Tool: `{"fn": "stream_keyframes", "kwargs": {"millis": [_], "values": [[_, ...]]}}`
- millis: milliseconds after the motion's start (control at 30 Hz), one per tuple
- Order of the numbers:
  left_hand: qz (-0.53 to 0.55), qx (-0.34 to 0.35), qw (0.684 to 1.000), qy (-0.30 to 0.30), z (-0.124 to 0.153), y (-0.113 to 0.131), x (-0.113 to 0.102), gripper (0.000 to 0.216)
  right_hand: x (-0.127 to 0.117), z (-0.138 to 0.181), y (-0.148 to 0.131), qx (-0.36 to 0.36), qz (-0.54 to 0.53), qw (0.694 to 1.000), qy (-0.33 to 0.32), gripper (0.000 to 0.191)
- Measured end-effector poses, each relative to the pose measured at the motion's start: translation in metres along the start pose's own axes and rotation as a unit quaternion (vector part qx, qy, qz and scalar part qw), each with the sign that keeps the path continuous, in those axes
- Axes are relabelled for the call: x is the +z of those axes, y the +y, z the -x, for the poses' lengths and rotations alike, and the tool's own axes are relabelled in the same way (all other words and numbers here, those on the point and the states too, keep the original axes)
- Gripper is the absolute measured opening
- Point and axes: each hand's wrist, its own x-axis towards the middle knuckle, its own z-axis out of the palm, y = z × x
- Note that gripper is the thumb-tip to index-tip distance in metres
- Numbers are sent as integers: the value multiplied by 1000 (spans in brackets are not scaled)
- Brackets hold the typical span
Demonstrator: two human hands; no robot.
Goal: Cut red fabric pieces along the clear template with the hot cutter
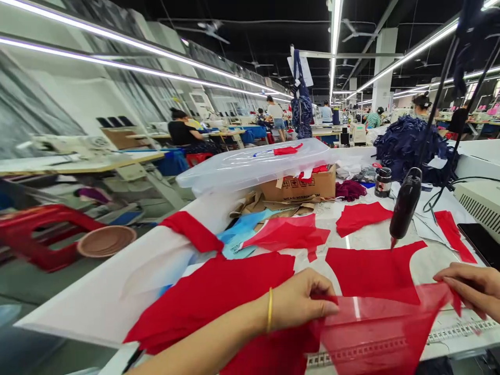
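Spanning the space between both hands, a sheer red fabric piece is held over the front part of the worktable. The fabric is gripped at its left end by the left hand, which is closed, with the thumb pressed toward curled fingers; a yellow bracelet is worn on that wrist. The opposite corner is pinched between thumb and fingertips by the right hand, which is partly cut off from view. A measuring tape is laid along the front edge and is partly seen through the fabric. Beyond, an opaque red panel is laid flat, and a dark-handled tool is suspended with its tip directed downward at it; whether contact is made cannot be told. A red fabric stack is placed to the left. A black phone and a red strip are located beyond the right hand. Farther back, a dark jar is set near a pile of navy strips.
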Motion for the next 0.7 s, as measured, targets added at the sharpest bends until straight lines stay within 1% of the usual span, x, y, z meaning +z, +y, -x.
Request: {"fn": "stream_keyframes", "kwargs": {"millis": [67,133,200,267,400,567,700], "values": [[-60,-5,997,39,-29,-12,5,23,0,-21,10,-15,59,998,-1,33],[-110,-8,991,80,-51,-21,8,19,6,-39,22,-10,109,994,15,30],[-158,-8,981,116,-66,-26,8,17,13,-52,34,9,155,988,24,29],[-198,-10,971,135,-75,-29,7,17,18,-61,42,36,187,981,20,27],[-251,-22,958,139,-85,-30,2,18,19,-74,48,69,213,974,14,21],[-289,-34,948,129,-94,-28,-6,23,13,-89,46,89,232,969,6,16],[-307,-39,943,122,-101,-28,-14,26,11,-95,44,107,235,966,0,15]]}}
